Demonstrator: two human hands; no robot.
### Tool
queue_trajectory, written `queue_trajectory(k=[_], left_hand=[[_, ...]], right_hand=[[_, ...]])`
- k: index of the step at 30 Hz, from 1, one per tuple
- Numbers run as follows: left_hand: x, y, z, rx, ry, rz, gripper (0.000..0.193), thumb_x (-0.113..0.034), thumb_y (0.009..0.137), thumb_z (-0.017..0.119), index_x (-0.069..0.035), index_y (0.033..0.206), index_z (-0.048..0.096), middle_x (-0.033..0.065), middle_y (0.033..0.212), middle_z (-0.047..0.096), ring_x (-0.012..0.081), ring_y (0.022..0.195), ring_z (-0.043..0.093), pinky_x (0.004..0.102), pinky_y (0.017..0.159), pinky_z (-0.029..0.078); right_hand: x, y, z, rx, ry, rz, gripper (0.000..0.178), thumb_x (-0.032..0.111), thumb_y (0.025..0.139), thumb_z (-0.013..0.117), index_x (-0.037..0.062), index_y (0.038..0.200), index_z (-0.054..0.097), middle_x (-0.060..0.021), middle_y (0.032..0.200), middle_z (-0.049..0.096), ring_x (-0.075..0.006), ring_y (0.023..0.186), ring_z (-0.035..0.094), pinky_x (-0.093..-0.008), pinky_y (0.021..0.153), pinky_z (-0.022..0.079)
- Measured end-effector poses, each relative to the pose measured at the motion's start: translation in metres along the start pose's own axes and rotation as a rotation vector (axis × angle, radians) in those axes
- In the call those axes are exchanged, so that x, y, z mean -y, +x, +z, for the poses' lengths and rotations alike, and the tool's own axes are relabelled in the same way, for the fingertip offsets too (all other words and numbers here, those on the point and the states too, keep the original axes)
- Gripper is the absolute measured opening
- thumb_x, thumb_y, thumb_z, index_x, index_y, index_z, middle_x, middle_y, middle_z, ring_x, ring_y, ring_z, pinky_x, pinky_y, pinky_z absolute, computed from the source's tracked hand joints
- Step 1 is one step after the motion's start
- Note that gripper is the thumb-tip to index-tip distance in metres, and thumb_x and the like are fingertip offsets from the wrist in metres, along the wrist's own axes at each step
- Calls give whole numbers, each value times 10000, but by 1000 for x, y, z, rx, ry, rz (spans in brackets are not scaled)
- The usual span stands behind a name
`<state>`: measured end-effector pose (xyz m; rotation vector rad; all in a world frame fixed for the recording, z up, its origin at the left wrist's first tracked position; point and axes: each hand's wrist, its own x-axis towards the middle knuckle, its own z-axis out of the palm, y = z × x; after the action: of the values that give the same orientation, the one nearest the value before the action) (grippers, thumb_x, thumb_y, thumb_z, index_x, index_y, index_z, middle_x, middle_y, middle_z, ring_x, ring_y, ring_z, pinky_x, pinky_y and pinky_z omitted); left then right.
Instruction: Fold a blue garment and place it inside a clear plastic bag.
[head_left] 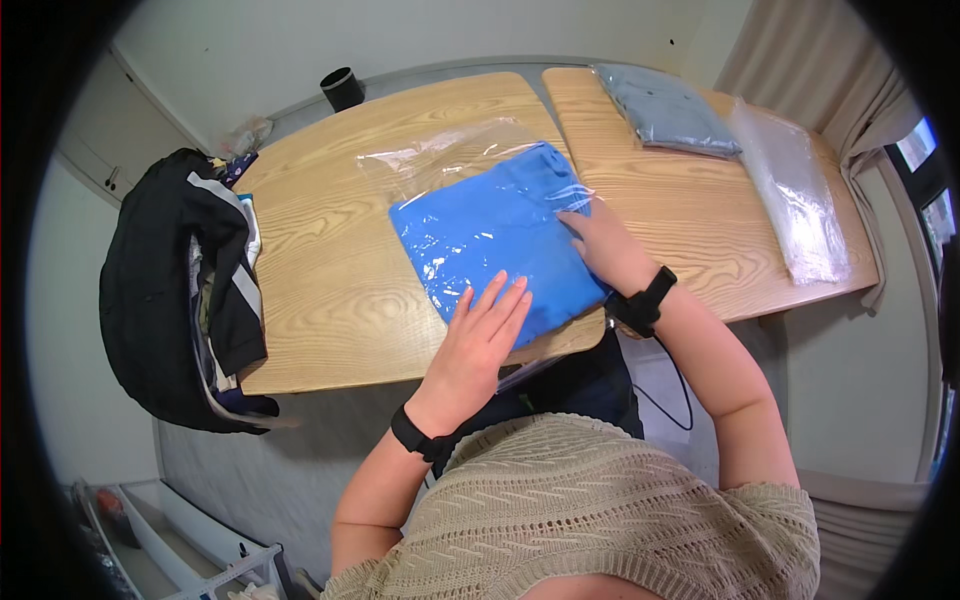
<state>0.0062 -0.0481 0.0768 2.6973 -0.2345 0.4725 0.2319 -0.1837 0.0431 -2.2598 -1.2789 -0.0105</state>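
Note:
A folded blue garment (490, 235) lies inside a clear plastic bag (430, 165) on the wooden table. The bag's loose, see-through end stretches past the garment's far edge. My left hand (480, 345) rests with fingers spread on the near edge of the bagged garment. On its right side lies my right hand (605, 245), fingers stretched out over the plastic near the far right corner. Neither hand grips anything that shows. Each wrist wears a black band.
Dark clothes with white stripes (190, 290) are heaped over the table's left end. On the right table (690, 220) lie a bagged grey-blue garment (665, 110) and a stack of clear bags (795, 200). A black bin (342, 90) stands beyond. White bins (190, 545) sit at lower left.

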Motion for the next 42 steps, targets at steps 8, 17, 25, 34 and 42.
queue_trajectory(k=[8,17,25,34,42], left_hand=[[5,-16,6,44,-26,-89,597,148,730,438,-8,1306,437,134,1387,407,343,1317,340,521,1069,248],[-19,-31,13,52,-217,214,449,28,651,593,-15,1098,592,149,1149,564,289,1076,541,361,888,445],[-22,-47,43,138,177,47,493,-55,709,582,92,1175,508,225,1251,505,332,1180,478,395,974,405],[-22,-50,46,135,172,52,484,-77,739,576,83,1189,503,236,1253,500,351,1186,475,396,981,403],[-19,-48,45,128,136,53,471,-73,743,582,50,1193,515,234,1250,502,349,1181,482,397,973,411]], right_hand=[[58,-47,-4,-30,-506,-222,329,192,858,518,43,1143,586,-184,1329,455,-326,1288,365,-475,1051,280],[83,-81,24,123,-266,-102,684,335,777,658,233,1392,377,-186,1410,336,-371,1326,284,-607,1020,234],[72,-61,55,101,-325,-95,648,282,811,614,280,1403,352,-166,1451,284,-372,1354,233,-677,998,188],[86,6,65,281,-186,38,614,272,853,573,300,1415,327,-131,1500,186,-355,1381,148,-665,1042,88],[75,46,61,344,-177,31,608,306,864,554,306,1422,312,-127,1512,168,-351,1403,91,-662,1048,78]])
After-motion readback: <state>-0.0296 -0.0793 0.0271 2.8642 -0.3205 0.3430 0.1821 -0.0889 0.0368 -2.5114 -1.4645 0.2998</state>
